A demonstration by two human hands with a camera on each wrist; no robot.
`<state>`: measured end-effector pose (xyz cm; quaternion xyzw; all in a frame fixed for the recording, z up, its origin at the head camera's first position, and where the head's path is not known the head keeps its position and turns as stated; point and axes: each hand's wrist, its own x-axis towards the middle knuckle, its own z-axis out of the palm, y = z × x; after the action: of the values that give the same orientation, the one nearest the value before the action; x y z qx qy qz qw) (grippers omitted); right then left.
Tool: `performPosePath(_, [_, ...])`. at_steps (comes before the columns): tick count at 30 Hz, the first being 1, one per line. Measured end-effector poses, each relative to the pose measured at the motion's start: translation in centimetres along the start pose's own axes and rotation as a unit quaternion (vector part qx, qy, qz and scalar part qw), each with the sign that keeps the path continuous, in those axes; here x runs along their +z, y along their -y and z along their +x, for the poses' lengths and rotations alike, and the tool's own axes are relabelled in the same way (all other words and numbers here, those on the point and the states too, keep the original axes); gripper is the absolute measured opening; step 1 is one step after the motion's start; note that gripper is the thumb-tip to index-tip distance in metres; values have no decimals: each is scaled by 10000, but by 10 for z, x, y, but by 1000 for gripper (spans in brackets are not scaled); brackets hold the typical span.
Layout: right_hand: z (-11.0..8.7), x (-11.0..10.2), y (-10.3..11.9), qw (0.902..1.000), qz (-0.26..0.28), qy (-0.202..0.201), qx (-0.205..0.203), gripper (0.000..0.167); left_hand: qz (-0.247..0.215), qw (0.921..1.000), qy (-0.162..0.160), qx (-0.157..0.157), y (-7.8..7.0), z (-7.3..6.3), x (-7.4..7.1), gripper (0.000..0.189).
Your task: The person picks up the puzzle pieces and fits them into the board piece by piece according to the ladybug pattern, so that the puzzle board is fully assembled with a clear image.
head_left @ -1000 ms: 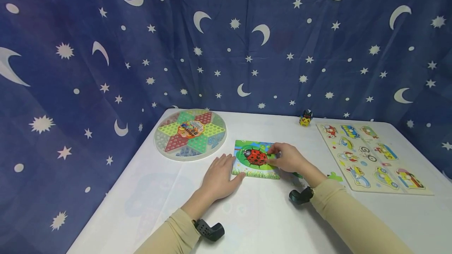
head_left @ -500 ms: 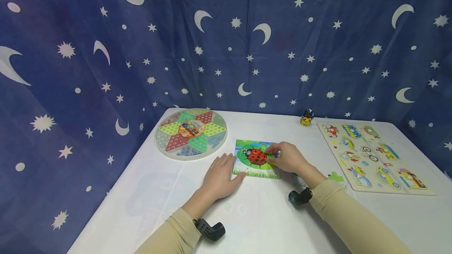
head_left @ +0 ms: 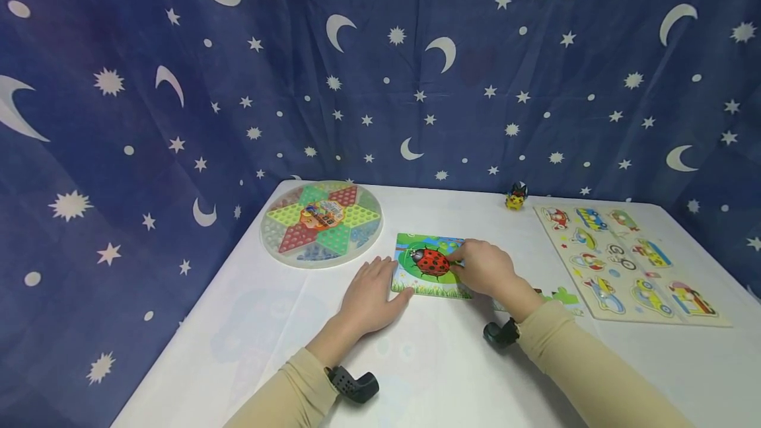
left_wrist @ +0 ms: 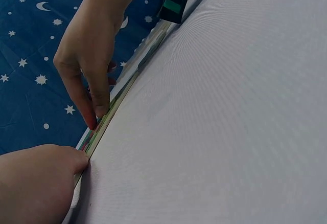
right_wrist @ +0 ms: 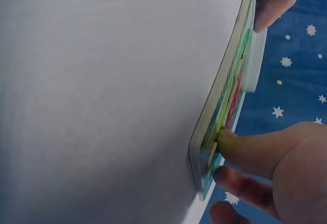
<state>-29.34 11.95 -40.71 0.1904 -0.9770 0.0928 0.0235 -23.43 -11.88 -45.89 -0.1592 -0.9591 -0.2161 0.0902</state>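
A ladybug jigsaw puzzle (head_left: 433,290) in a thin square board lies mid-table in the head view. My left hand (head_left: 370,297) rests beside it, fingers along the left edge and thumb at the near left corner. Over the board's right part, my right hand (head_left: 486,269) is bent down, thumb and fingertips pinching a puzzle piece at the ladybug's rear end. In the right wrist view that puzzle piece (right_wrist: 212,152) shows a light edge standing slightly raised under the thumb; the hand covers most of it. Green loose puzzle pieces (head_left: 563,296) lie partly hidden behind the right wrist.
A round Chinese checkers board (head_left: 297,240) lies at the back left. To the right is a wooden vehicle peg puzzle (head_left: 618,283). A small yellow and black figurine (head_left: 515,197) stands near the back edge, before a dark blue starry curtain (head_left: 380,84).
My right hand has turned slightly at the ladybug's right side, its knuckles now further over and covering the blue bit seen before. More of the loose pieces shows behind the wrist. My left hand stays put.
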Motion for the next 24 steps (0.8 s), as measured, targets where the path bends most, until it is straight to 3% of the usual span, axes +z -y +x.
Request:
performPosePath(4, [0,1,-2,9997,229,-24,79,23,-27,10000,3,-18,0,0,0,68])
performPosePath(13, [-4,0,-15,9914,1308,3,-48,23,0,10000,-5,5,0,0,-2,68])
performPosePath(24, [-18,-2,-34,9887,1474,104,267,17,-29,10000,-47,43,-1,0,-1,67])
